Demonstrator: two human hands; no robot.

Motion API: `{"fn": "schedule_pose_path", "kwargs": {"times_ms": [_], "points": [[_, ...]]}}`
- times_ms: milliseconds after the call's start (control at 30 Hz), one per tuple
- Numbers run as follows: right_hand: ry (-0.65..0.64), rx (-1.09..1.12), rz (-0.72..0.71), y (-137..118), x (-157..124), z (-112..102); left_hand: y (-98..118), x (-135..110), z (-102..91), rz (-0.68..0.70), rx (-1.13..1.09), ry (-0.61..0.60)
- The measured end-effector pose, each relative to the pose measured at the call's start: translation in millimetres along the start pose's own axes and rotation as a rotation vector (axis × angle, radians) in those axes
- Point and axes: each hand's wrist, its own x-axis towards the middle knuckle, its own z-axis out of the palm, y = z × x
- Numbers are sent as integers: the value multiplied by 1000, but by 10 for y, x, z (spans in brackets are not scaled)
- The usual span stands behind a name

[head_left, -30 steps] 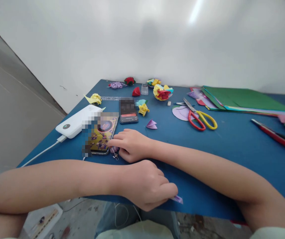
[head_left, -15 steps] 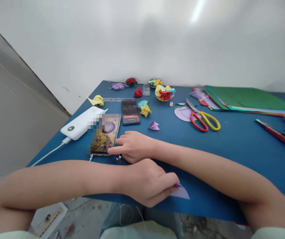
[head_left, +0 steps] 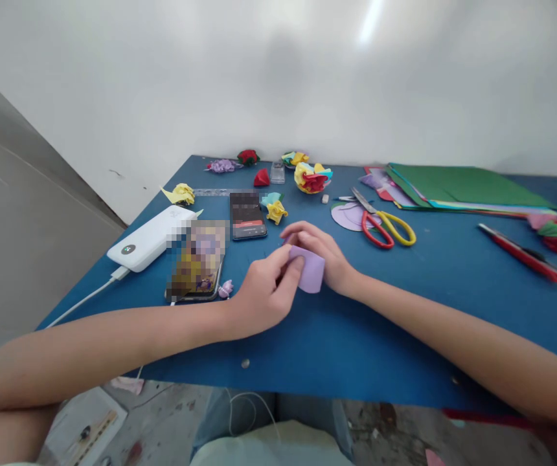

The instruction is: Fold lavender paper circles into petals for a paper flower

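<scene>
A sheet of light purple paper (head_left: 311, 270) is pinched between the thumb and fingers of my left hand (head_left: 266, 294), held above the blue table. My right hand (head_left: 324, 255) is just behind it, its fingers curled inward. A bit of folded purple paper (head_left: 285, 239) shows at the right fingertips; most of it is hidden by the hands. To the left of my hands lies a phone (head_left: 195, 265) with a lit, partly blurred screen and a small lilac charm (head_left: 226, 288) at its side. A second, dark phone (head_left: 248, 217) lies farther back.
Scissors (head_left: 389, 226) rest partly on purple paper discs (head_left: 346, 217). Coloured sheets (head_left: 467, 184) are stacked at the back right, with a red-handled tool (head_left: 524, 254) in front. A white power bank (head_left: 152, 238) sits left; paper flowers (head_left: 312, 178) stand along the back.
My right hand has left the phone and moved right, to where the folded purple piece lay. My left hand has risen forward with its purple paper. The view has shifted slightly.
</scene>
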Motion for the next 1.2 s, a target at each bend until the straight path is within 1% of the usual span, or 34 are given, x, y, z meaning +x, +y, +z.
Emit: {"fn": "schedule_pose_path", "kwargs": {"times_ms": [33,67,100,133,233,333,467,567,667,733,833,933,967,1067,1133,1200], "points": [[55,107,93,-13,-113,-71,-20,24,2,-54,-6,12],[68,180,162,-38,-222,-130,-38,44,8,-90,-11,4],[38,216,229,-71,-322,-175,-55,59,16,-110,-22,-25],[8,224,260,-108,-407,-204,-68,69,25,-117,-25,-51],[-27,80,263,-194,-550,-220,-83,66,46,-130,6,-96],[-34,-26,243,-209,-569,-188,-81,52,39,-166,5,-117],[-72,-48,244,-183,-567,-182,-102,72,16,-206,-173,-189],[-131,-47,239,-192,-589,-209,-135,98,15,-240,-304,-247],[-159,-43,229,-221,-606,-215,-144,100,13,-228,-309,-271],[-122,-16,253,-241,-609,-198,-133,90,5,-196,-243,-259],[-52,105,328,-263,-607,-161,-116,75,-8,-164,-152,-209],[20,165,348,-265,-615,-137,-121,78,-8,-169,-174,-181],[50,161,343,-261,-619,-134,-125,82,-4,-183,-217,-197],[118,150,321,-250,-629,-135,-136,87,12,-242,-332,-313],[130,149,314,-249,-627,-138,-135,82,19,-267,-313,-360],[122,160,325,-253,-620,-141,-129,77,18,-270,-274,-364]]}}
